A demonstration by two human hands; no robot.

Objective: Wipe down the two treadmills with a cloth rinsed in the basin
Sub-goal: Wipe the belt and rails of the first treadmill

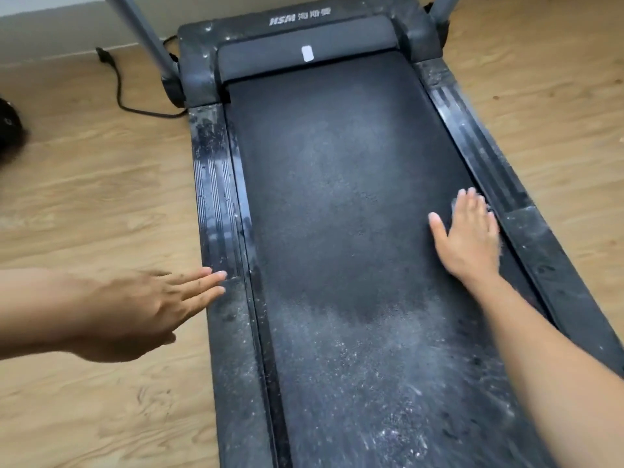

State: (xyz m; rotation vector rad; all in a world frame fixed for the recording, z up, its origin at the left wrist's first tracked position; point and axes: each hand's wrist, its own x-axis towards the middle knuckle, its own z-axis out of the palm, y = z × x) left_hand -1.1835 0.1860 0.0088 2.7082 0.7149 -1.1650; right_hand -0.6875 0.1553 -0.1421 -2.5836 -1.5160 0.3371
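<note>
While your right hand (467, 238) lies flat, fingers straight, on the dusty belt (344, 258) of the treadmill (337, 153) beside its right rail (472, 130), your left hand (135, 309), relaxed and grasping nothing, rests fingertips on the left rail (216, 197); the treadmill stands on wooden floor (101, 197).

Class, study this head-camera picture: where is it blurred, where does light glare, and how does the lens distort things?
Head view: motion blur smears the right hand and the near belt; the left side rail carries a pale sheen; wide-angle distortion splays the treadmill outward; light is soft, shadows faint.
</note>
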